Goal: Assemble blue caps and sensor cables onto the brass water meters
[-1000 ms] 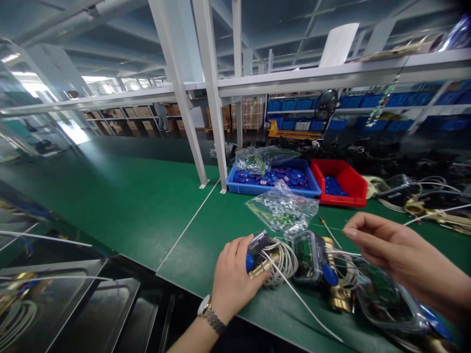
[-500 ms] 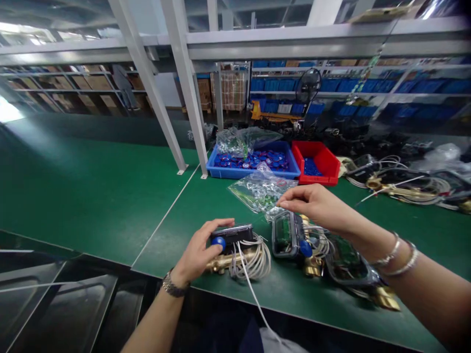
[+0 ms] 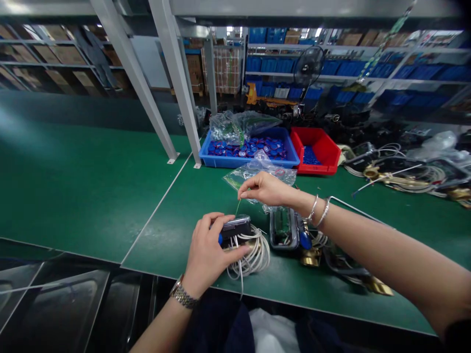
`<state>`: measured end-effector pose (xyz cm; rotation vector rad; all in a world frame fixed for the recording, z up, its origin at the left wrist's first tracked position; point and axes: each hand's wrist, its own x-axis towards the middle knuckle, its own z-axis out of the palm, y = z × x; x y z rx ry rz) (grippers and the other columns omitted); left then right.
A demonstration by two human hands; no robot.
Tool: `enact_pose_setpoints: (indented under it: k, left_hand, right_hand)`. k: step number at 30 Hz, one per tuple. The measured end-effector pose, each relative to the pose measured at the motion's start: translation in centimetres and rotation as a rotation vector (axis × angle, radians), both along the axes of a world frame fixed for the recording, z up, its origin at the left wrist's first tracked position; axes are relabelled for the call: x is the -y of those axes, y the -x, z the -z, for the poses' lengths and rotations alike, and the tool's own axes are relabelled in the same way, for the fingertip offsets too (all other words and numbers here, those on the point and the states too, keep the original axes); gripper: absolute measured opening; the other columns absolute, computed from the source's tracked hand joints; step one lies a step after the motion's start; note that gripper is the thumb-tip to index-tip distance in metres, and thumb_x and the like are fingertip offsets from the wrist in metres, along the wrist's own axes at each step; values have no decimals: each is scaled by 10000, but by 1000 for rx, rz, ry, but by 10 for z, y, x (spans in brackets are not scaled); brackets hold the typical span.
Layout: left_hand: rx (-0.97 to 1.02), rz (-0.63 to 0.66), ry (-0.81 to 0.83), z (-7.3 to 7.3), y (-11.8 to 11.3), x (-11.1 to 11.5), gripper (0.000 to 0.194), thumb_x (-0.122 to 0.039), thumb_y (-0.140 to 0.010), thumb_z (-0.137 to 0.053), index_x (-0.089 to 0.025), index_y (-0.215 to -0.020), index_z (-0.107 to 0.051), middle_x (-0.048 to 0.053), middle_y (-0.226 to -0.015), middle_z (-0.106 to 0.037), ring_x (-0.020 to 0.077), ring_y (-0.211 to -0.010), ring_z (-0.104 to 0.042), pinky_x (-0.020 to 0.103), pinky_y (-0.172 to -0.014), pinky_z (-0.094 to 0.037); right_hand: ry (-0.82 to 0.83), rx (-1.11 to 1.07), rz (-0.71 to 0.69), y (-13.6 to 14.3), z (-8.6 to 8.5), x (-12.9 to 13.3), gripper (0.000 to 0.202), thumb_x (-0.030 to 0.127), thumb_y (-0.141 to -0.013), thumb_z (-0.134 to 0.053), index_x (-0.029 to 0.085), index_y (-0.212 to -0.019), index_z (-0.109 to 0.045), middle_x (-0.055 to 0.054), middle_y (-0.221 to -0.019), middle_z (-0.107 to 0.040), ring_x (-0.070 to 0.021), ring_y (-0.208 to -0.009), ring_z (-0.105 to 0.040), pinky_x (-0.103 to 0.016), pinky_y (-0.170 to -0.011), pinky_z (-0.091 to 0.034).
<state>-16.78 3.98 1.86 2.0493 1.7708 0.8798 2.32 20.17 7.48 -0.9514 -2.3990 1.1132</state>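
My left hand [image 3: 209, 245] is wrapped around a black meter unit [image 3: 239, 226] with a clear-edged lid, its thumb at the front and its fingers along the top. A blue round cap on the unit is partly covered by the hand. Looped white cable [image 3: 259, 257] hangs at the unit's right side. Above it, my right hand [image 3: 267, 189] pinches a thin yellow-green wire [image 3: 238, 208] that runs down to the unit's top edge. Right of this stands a second meter unit [image 3: 283, 228] with its inside showing, a blue cap [image 3: 305, 240] and a brass fitting [image 3: 311, 257].
A blue tray [image 3: 228, 161] of blue discs and a red bin [image 3: 320, 168] stand at the back. Before them lies a clear plastic bag [image 3: 253, 171]. Another meter unit [image 3: 346, 264] lies right, under my right forearm. Metal posts [image 3: 180, 83] rise at the left.
My right hand has moved left from the plastic bag to above the first meter unit, with a thin wire now visible. My left hand has shifted its grip, thumb now across the front.
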Motion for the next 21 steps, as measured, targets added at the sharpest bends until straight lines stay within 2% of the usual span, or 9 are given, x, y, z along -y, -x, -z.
enact_pose_setpoints:
  k: [11, 21]
  left_hand:
    - [13, 1, -14, 3, 0, -2, 659, -554, -714, -814, -286, -1272, -590, 76, -1265, -529, 284, -1186, -520, 476, -1025, -454]
    - [17, -5, -20, 4, -1, -2, 644, -540, -713, -818, -289, -1263, -597, 78, -1262, -536, 287, -1191, -521, 475, -1025, -459]
  right_hand:
    - [-82, 97, 3, 4, 12, -10, 150, 222, -869, -664, 193, -901, -808, -25, -828, -774, -145, -714, -631, -276, -678, -428]
    - [-79, 99, 19, 4, 10, -10, 146, 227, -878, -664, 208, -909, -806, -19, -856, -777, -146, -731, -640, -280, -696, -429]
